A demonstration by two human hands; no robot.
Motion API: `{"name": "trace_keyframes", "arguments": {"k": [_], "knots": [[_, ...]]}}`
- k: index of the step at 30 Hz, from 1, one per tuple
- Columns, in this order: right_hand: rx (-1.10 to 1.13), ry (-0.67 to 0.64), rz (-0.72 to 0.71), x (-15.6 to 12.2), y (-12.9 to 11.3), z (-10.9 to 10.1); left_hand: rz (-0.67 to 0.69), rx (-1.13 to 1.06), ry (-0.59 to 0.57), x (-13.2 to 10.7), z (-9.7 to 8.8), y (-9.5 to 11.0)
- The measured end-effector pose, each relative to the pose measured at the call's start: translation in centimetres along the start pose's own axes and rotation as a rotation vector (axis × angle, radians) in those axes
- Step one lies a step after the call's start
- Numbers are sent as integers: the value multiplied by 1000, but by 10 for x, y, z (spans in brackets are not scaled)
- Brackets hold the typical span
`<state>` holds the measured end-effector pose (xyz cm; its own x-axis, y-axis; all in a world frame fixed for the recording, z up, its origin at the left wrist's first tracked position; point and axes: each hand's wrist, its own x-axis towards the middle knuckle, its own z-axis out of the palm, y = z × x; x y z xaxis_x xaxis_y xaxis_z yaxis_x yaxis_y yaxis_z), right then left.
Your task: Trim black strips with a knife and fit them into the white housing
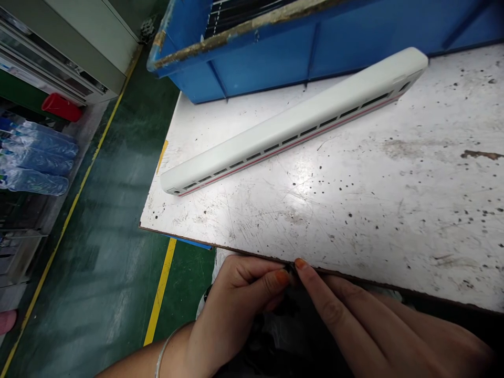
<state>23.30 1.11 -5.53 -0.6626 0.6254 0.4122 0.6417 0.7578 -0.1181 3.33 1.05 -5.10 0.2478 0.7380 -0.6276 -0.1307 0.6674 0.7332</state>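
Pinching a small dark piece (291, 268), the left hand (238, 299) is holding it beside the right hand (366, 325), whose grip is unclear.

blue bin (263, 65) cut off by top edge, dark bit (290, 268) between hands (232, 307) too small to identify

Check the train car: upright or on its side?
Upright. The train car shows its roof on top and its windows along the near side.
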Motion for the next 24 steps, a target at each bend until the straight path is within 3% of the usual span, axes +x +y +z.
{"name": "trace_keyframes", "arguments": {"k": [24], "knots": [[-29, -8, 18, 0, 2, 0, 2, 59, 4, 0, 0, 5]]}}
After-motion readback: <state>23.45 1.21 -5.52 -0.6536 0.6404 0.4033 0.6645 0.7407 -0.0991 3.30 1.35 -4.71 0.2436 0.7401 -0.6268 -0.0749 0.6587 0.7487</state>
